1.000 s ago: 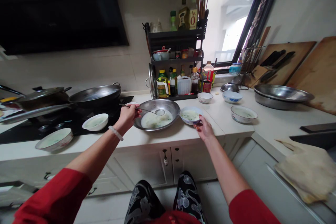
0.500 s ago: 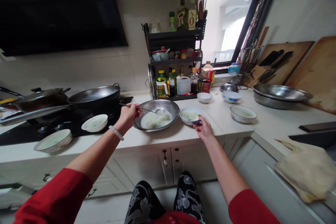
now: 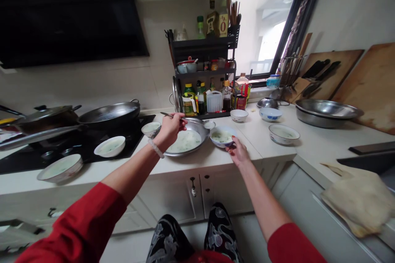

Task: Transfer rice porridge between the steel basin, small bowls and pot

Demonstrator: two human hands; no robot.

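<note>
My left hand [image 3: 173, 128] is closed around the handle of a ladle [image 3: 209, 124], held over the right side of a wide steel basin [image 3: 202, 133]. Pale soup with green bits [image 3: 187, 141] lies in the basin. The ladle's head, with whitish liquid in it, is near the left rim of a bowl [image 3: 219, 144]. That bowl contains similar soup with greens. My right hand [image 3: 239, 151] grips the bowl's right edge, thumb at the rim and fingers at the side. Behind my left wrist, a small filled bowl [image 3: 151, 130] is partly covered.
Filled bowls stand at the left, a white one [image 3: 110, 146] and a patterned one [image 3: 61, 168], and another [image 3: 284, 134] at the right. Behind are a small bowl [image 3: 239, 115], a blue-patterned bowl [image 3: 270, 114], a condiment rack [image 3: 203, 72], a wok [image 3: 109, 114] and steel basins [image 3: 328, 111].
My left hand has moved right, carrying the ladle from above the basin's soup to the bowl's rim. My right hand keeps its grip on the bowl. The small bowl behind my wrist has come into view.
</note>
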